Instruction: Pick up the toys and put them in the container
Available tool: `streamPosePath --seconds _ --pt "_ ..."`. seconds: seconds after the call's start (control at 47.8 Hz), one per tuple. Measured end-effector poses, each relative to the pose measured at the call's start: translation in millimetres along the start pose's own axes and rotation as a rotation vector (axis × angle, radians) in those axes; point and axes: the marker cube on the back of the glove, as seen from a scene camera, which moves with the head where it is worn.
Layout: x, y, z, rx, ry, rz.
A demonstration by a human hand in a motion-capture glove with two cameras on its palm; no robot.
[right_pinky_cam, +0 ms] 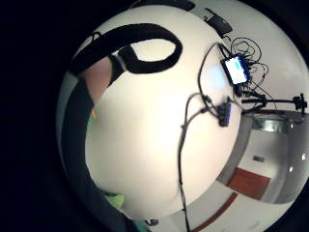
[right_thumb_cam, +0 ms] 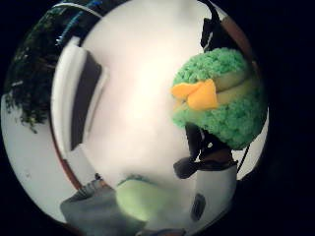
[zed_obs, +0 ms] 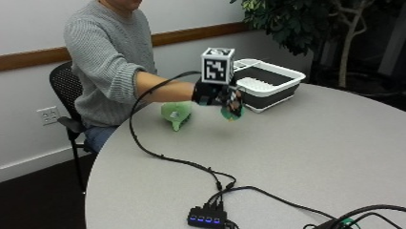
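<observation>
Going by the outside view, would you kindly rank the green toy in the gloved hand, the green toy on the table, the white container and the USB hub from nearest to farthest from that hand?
1. Held green toy, in the right hand.
2. Green toy on the table, just beside the forearm.
3. White container, beyond the hand.
4. USB hub, at the near table edge.

Outside view: table (zed_obs: 304, 143) is lit evenly and softly from above, no hard shadows. Only faint shadows are cast on the table beneath the lying toy (zed_obs: 176, 114) and beside the container (zed_obs: 269, 83). The plant (zed_obs: 298, 24) behind the table is left dim. Palm views: the table top is washed out to near white, glare strongest at its middle. A small screen (right_pinky_cam: 235, 69) on the table is blown out. The green toy (right_thumb_cam: 231, 118) over the table is well lit.
</observation>
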Motion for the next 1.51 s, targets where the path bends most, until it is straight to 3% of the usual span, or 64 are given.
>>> streamPosePath --seconds 0.126,0.23,0.46,0.565,0.67,0.774,0.858,0.879,0.963,1.025,1.193,1.36,1.465,1.507 --pt "-15.6 -5.6 -70.9 0.126 0.055 -0.135" --pt "-76.5 -13.8 -102.8 0.145 -0.079 -0.196" --pt "-254.6 -57.7 -115.2 0.132 -0.077 -0.341" --pt "-283.7 -75.8 -108.1 0.14 0.055 -0.173" --pt "-313.7 -68.2 -97.9 0.066 -0.048 -0.379" --pt "-300.3 -63.9 -86.4 -0.025 -0.026 -0.381" --pt "-278.6 -67.6 -80.7 -0.01 0.08 -0.149" --pt "-275.6 -65.5 -80.1 -0.011 0.08 -0.155" --pt "-275.6 -47.5 -82.4 -0.035 -0.054 -0.407" --pt "-264.7 -38.5 -82.5 -0.039 -0.079 -0.452" --pt "-228.9 -3.4 -84.8 -0.032 -0.132 -0.426" --pt "-122.0 65.2 -99.0 0.037 -0.225 -0.333" --pt "-42.5 99.6 -88.2 0.1 0.044 -0.319" --pt "-32.1 112.4 -85.7 0.084 0.004 -0.274"
